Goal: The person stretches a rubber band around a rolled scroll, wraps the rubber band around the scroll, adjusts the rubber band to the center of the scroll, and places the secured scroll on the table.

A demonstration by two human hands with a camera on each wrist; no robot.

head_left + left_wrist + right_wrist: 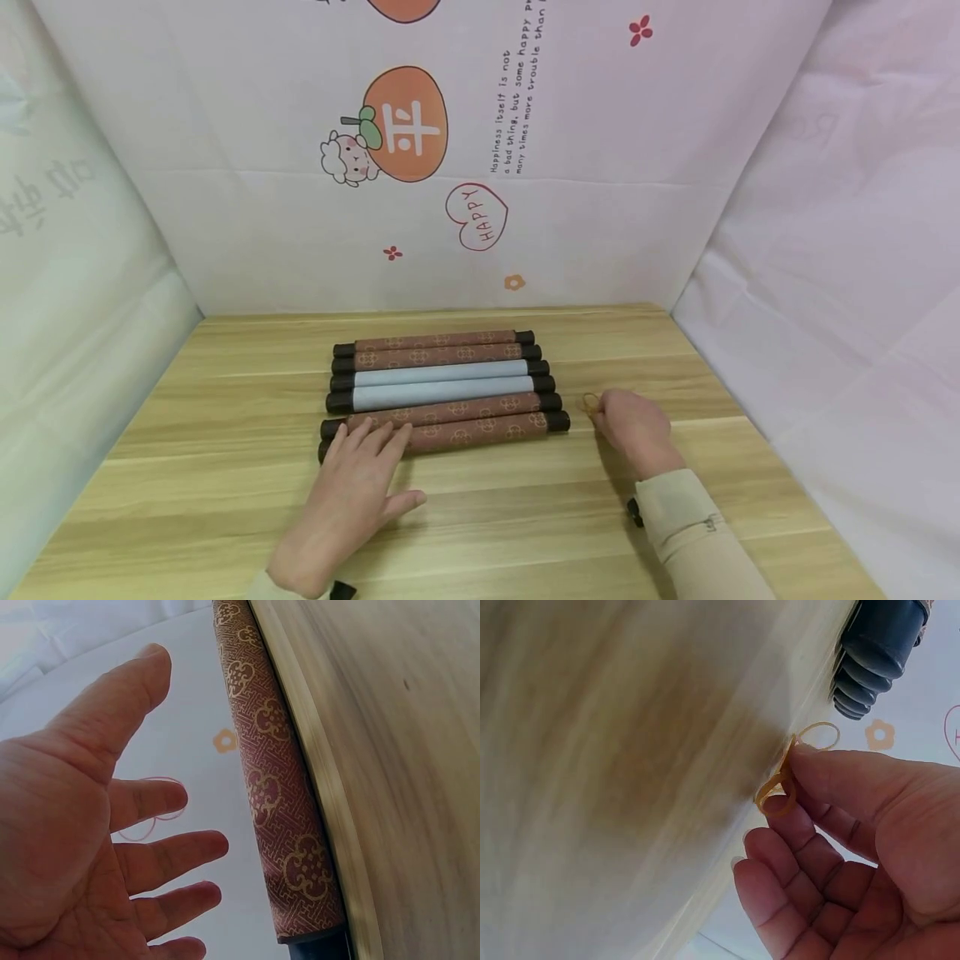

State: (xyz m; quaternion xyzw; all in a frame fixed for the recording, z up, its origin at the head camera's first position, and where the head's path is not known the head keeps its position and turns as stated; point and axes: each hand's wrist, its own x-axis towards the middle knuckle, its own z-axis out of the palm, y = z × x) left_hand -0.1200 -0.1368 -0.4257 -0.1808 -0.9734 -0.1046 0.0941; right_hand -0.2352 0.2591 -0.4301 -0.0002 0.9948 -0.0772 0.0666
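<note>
Several rolled scrolls with black end knobs lie side by side on the table. The front pair of brown patterned rolls (487,432) is nearest me, with pale blue rolls (442,392) in the middle and more brown rolls (435,357) behind. My left hand (352,483) is spread over the left end of the front pair, its fingers nearly straight; contact is unclear. To the right of the scrolls, my right hand (636,425) pinches yellowish rubber bands (772,782) between thumb and index finger, close to the tabletop. How many bands it holds is hard to tell.
The wood-grain table (495,533) ends at a white printed cloth (300,242) behind. More white cloth (840,317) hangs along the right side, and another sheet hangs at the left.
</note>
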